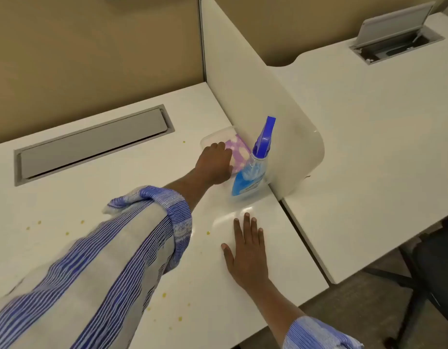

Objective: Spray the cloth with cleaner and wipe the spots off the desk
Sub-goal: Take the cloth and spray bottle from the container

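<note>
Head view: the left hand lies on the purple cloth in its tray beside the spray bottle (grip hidden, cannot tell); the right hand rests flat, released, on the bench. Best to pinch one cloth edge, lifting clear of the bottle.

The left hand covers part of the cloth; the label on the spray bottle is unreadable.

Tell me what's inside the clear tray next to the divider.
The tray holds a purple-and-white cloth and a spray bottle of blue liquid. The left hand covers part of the cloth, hiding whatever lies beneath it.
</note>
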Demonstrator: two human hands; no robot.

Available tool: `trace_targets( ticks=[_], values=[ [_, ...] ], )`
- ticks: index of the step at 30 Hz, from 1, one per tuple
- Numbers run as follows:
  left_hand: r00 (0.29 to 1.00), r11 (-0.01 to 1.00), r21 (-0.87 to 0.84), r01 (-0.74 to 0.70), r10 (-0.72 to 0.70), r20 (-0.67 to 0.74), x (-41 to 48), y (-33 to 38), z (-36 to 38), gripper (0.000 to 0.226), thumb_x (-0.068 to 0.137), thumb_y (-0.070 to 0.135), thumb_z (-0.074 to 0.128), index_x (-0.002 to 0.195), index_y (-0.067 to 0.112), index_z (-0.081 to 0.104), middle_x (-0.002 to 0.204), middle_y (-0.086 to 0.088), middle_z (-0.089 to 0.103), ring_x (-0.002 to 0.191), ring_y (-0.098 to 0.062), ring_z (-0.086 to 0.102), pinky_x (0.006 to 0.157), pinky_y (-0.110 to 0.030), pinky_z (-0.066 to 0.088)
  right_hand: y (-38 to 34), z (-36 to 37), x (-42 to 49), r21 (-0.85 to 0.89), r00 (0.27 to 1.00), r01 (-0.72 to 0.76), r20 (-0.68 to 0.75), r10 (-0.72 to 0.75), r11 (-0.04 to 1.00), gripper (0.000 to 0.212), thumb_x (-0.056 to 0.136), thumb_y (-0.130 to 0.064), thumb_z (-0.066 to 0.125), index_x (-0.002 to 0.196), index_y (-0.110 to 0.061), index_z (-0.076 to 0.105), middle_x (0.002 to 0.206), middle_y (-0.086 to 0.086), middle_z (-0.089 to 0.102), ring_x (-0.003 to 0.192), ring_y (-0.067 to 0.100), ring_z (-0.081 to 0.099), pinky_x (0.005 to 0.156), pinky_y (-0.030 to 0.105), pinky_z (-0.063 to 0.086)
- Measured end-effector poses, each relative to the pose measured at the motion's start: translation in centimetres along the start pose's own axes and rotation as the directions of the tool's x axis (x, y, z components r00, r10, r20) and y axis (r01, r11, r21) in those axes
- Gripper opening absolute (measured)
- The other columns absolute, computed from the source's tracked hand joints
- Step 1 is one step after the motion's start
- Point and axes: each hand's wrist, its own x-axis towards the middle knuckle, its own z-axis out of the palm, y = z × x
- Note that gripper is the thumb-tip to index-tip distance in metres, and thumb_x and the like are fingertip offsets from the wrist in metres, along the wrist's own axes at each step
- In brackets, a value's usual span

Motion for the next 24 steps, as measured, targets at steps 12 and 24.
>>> trace_targets(
  ticks=[12,24],
  values=[
    [0.934,0.935,-0.049,0.351,-0.346,0.086,5.1,1.3,2.6,0.046,0.093,0.032,0.068,0.128,0.006,0.054,0.126,-0.014,0.056,0.115,-0.029,0.057,0.094,-0.034,0.048,0.2,0.2,0.1,0.022,1.0,-0.02,0.011,0.02,1.0,0.076,0.102,-0.06,0.029,0.164,-0.019,0.018,0.173,0.008,0.002,0.16,0.027,0.0,0.129,0.046,0.008],
    [0.92,0.782,-0.492,0.383,-0.368,0.132,4.6,1.3,-0.6,0.045,0.091,0.044,0.066,0.122,0.013,0.057,0.114,-0.005,0.066,0.104,-0.025,0.066,0.087,-0.038,0.057,0.3,-0.4,0.2,0.022,1.0,-0.005,0.021,0.005,1.0,0.076,0.1,-0.058,0.034,0.163,-0.017,0.023,0.173,0.011,0.009,0.159,0.031,0.008,0.127,0.044,0.006]
  ],
)
